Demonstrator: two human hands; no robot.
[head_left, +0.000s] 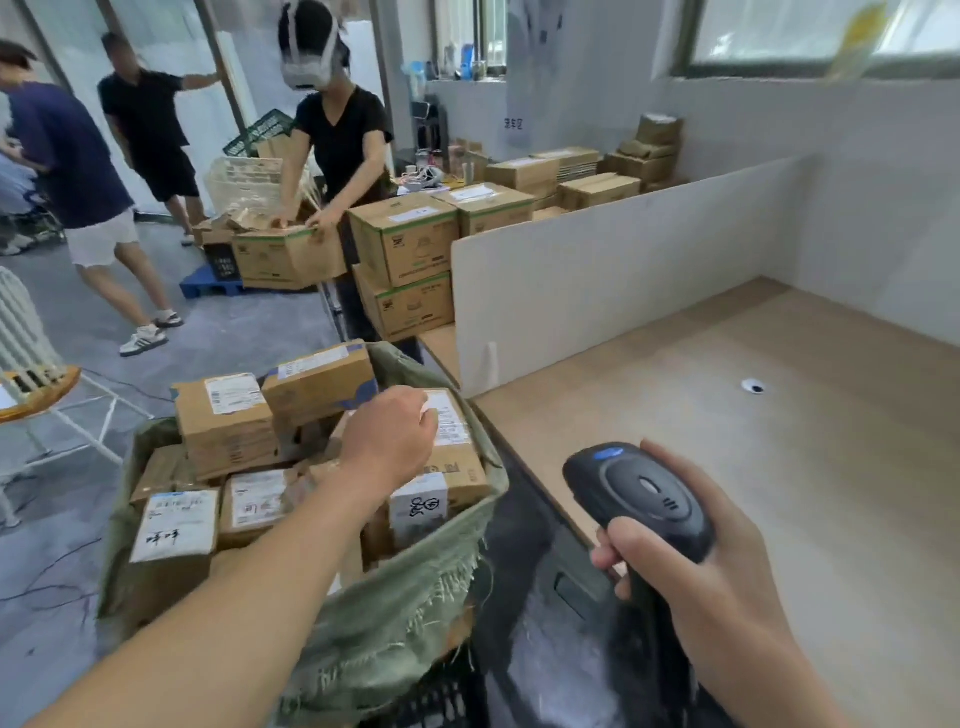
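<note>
A green woven sack (415, 597) stands open at the lower left, filled with several cardboard parcels bearing white labels. My left hand (392, 441) reaches into it and lies on top of one labelled parcel (454, 457) at the sack's right side, fingers bent over its label. How firmly the fingers hold the parcel is hidden. My right hand (701, 561) grips a black handheld barcode scanner (639, 493) by its handle, over the near edge of the wooden table (779, 441).
A white partition board (597, 280) stands along the table's far-left side. Stacked cartons (405, 260) sit behind it, where a person in a headset handles a box. Two more people walk at the far left. A white chair (31, 374) stands to the left.
</note>
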